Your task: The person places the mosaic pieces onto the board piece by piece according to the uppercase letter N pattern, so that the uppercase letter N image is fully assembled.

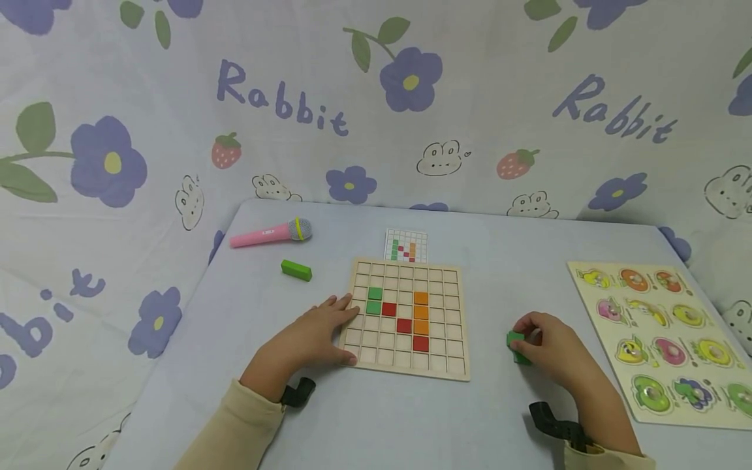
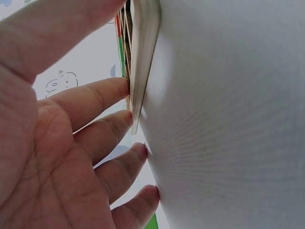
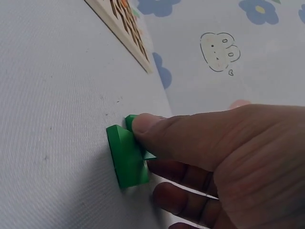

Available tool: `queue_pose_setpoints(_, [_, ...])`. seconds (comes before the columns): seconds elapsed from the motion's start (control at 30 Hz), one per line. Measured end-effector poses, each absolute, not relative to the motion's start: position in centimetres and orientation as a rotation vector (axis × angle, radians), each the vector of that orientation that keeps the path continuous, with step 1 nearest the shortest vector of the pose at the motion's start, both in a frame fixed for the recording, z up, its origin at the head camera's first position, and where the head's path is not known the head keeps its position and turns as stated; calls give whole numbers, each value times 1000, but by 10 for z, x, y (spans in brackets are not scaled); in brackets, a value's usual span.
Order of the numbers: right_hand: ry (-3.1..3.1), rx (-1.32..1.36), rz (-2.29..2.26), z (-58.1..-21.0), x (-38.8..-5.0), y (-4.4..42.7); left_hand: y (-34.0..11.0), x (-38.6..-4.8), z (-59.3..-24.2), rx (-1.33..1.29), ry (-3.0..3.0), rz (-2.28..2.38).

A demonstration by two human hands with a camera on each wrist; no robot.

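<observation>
A wooden grid board (image 1: 388, 358) lies on the table with green, red and orange squares in some cells. My left hand (image 1: 311, 333) rests at its left edge, fingers spread; in the left wrist view, fingertips (image 2: 121, 87) touch the board's side (image 2: 145, 52). To the right of the board, my right hand (image 1: 552, 346) pinches a small green block (image 1: 514, 337) between thumb and fingers. Another green block (image 3: 127, 160) stands right beside it, against the cloth. The thumb partly hides the pinched block in the right wrist view.
Behind the board lies a pattern card (image 1: 407, 245) with coloured squares. A pink toy microphone (image 1: 264, 235) and a long green block (image 1: 296, 270) lie at back left. At right is a fruit peg puzzle (image 1: 623, 385). A printed cloth (image 1: 482, 85) hangs behind.
</observation>
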State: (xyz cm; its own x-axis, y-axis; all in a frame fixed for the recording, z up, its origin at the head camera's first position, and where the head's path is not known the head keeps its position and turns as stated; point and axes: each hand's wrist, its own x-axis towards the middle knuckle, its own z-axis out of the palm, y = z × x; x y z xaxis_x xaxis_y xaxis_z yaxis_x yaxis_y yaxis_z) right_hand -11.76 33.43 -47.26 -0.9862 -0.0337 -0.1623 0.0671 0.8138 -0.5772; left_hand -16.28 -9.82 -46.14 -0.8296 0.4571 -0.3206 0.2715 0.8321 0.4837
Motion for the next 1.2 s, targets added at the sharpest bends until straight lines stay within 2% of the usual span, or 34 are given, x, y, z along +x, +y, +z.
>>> queue_pose_setpoints(0.37, [2981, 76, -978, -470, -117, 315, -100, -162, -463, 538, 2584, 595])
queue_pose_setpoints(0.63, [2933, -114, -1021, -458, -138, 239, -99, -161, -461, 537, 2581, 602])
queue_pose_setpoints(0.9, [2812, -264, -1108, -462, -158, 160, -100, -163, -464, 553, 2589, 591])
queue_pose_setpoints(1.2, [2846, -397, -1088, -472, -171, 121, -102, -165, -466, 564, 2592, 598])
